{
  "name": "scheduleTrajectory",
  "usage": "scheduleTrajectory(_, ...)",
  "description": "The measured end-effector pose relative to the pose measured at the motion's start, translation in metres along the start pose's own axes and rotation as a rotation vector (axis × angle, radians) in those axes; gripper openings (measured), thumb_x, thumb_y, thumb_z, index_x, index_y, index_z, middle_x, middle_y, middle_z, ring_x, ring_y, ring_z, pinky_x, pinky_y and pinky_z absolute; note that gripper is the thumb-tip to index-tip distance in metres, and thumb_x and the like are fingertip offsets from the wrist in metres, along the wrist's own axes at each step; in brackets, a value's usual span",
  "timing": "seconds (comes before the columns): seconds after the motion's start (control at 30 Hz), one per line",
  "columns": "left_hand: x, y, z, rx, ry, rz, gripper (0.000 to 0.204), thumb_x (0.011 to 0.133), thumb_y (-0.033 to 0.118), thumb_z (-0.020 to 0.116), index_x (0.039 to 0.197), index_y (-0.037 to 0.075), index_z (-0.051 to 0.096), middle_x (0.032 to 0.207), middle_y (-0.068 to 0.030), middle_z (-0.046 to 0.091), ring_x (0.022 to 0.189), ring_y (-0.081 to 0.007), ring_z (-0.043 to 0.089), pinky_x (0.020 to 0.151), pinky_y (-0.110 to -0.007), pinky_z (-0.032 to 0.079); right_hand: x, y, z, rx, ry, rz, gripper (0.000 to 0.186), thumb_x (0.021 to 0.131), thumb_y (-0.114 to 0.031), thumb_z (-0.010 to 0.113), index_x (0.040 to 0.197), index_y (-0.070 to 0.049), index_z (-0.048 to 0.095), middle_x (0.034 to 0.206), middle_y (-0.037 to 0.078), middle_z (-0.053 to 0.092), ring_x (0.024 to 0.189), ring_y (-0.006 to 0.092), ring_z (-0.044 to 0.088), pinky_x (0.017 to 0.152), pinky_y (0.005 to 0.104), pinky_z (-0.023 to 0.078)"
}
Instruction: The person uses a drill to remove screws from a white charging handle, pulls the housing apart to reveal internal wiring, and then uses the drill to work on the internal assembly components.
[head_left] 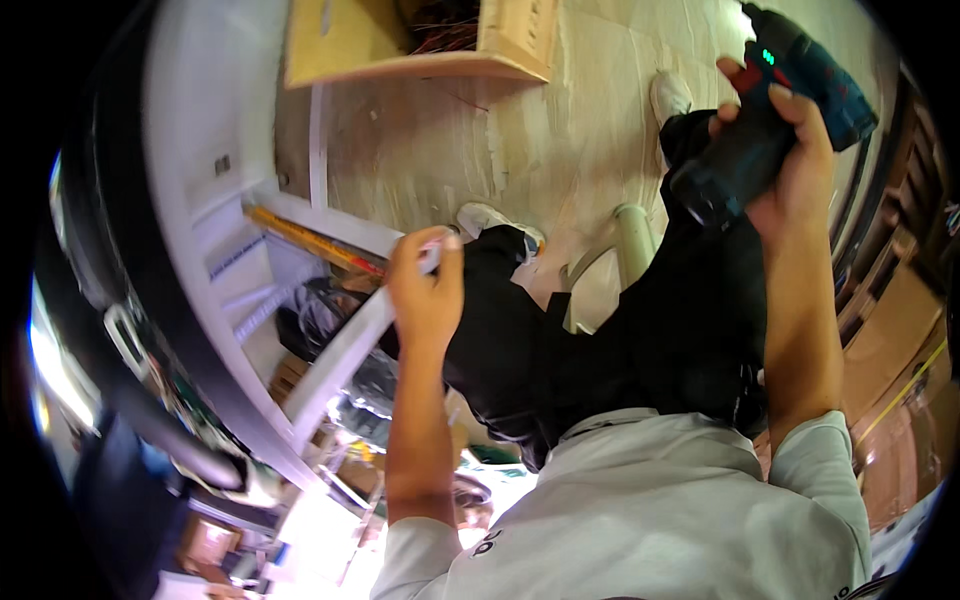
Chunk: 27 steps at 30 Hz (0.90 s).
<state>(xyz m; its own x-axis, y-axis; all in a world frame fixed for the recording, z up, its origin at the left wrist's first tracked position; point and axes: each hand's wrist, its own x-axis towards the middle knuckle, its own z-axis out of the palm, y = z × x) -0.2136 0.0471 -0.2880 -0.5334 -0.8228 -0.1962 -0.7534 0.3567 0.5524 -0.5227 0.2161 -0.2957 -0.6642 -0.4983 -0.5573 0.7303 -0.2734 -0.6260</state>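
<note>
My right hand [792, 170] is raised at the upper right, its fingers wrapped round the grip of a dark teal and black cordless drill [738, 160]. Green lights glow on the drill's side, and its nose points to the top edge of the view. In front of my left leg, my left hand [428, 295] is closed. Something small and pale shows at its fingertips, too little of it to name. Close beside that hand is the corner of a white frame [345, 355]; I cannot tell whether they touch.
An open wooden box [520, 40] with dark reddish wires stands at the top. A yellow and orange strip [310, 238] lies inside the white frame, near black plastic bags [325, 320]. A pale green tube [634, 240] stands between my legs. Flattened cardboard [900, 350] leans at right.
</note>
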Motion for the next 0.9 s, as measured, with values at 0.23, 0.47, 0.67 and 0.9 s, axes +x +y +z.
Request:
scheduleTrajectory(0.23,0.093,-0.123,0.17,-0.045,-0.592,-0.516,0.023,0.09,0.022,0.064,0.094,-0.001,0.065,0.077,-0.0057,0.063,0.067,-0.0117,0.058,0.063,-0.025,0.046,0.083,-0.008,-0.047,-0.034,0.106,-0.015,0.06,0.089,-0.029,0.049,0.136,0.009,0.042,0.113,0.02,0.062,0.087,0.0213,0.063,0.082,0.0332,0.052)
scheduleTrajectory(0.47,0.125,-0.252,0.287,-0.143,-0.676,-0.893,0.013,0.087,0.017,0.062,0.086,0.003,0.064,0.069,-0.0004,0.056,0.055,-0.0094,0.049,0.048,-0.023,0.036,0.07,0.019,-0.064,-0.424,0.361,-0.093,0.076,0.083,-0.032,0.059,0.143,0.003,0.027,0.126,0.02,0.054,0.073,0.0163,0.061,0.072,0.0288,0.052)
scheduleTrajectory(0.67,0.145,-0.348,0.342,-0.268,-0.399,-1.233,0.014,0.087,0.018,0.064,0.088,0.004,0.062,0.073,-0.0026,0.055,0.063,-0.0149,0.052,0.058,-0.029,0.046,0.053,0.027,-0.082,-0.348,0.387,-0.016,0.073,0.085,-0.028,0.063,0.136,0.005,0.024,0.121,0.014,0.048,0.07,0.0146,0.059,0.069,0.031,0.052)
scheduleTrajectory(0.9,0.147,-0.365,0.398,-0.417,-0.052,-1.39,0.018,0.087,0.017,0.067,0.092,0.002,0.058,0.077,-0.0068,0.059,0.057,-0.0153,0.054,0.052,-0.027,0.045,0.047,0.03,-0.084,-0.402,0.242,-0.018,0.072,0.085,-0.016,0.066,0.139,0.001,0.023,0.12,0.012,0.049,0.077,0.0179,0.061,0.074,0.0339,0.051)
